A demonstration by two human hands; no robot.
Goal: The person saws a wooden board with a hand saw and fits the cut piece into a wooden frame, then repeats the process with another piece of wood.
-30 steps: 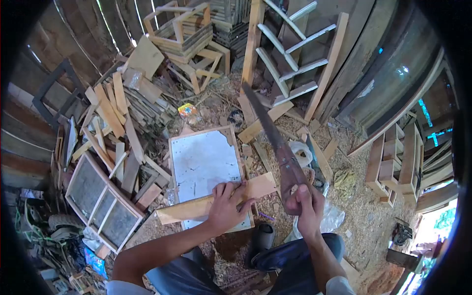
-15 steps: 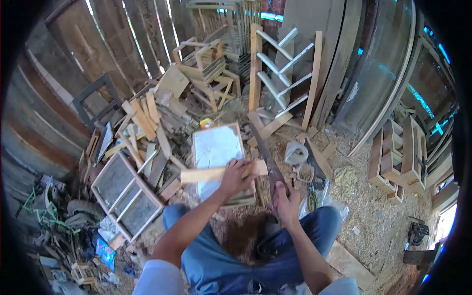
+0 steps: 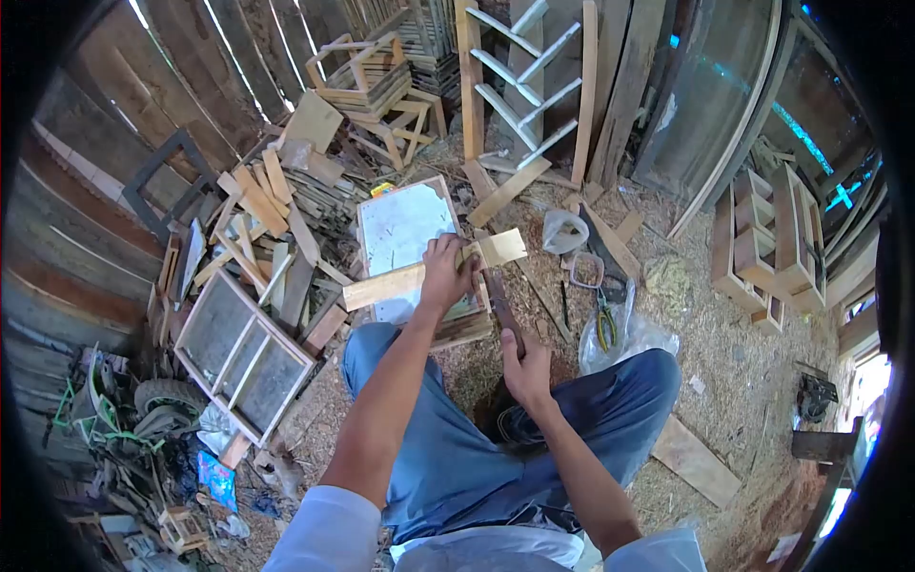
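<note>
A light wooden board (image 3: pixel 381 288) lies across a low box with a worn white top (image 3: pixel 389 229), its right end (image 3: pixel 507 246) sticking out past the box. My left hand (image 3: pixel 446 274) is closed over the board and presses on it near the right edge of the box. In my right hand (image 3: pixel 527 370) is the handle of a hand saw (image 3: pixel 499 307), held between my knees. The saw's dark blade runs up to the board just right of my left fingers. Part of the blade is hidden at the board.
Wood scraps (image 3: pixel 257 205) are heaped at the back left, beside a wooden frame (image 3: pixel 243 353). Pliers (image 3: pixel 606 326), a small plastic tub (image 3: pixel 585 271) and a plastic bag (image 3: pixel 564 232) lie on the right among sawdust. A slatted rack (image 3: pixel 526 91) stands behind.
My right hand and the saw have shifted left and the blade shows much shorter beyond the board. The board is tilted more, its right end higher. The whole view has shifted downward.
</note>
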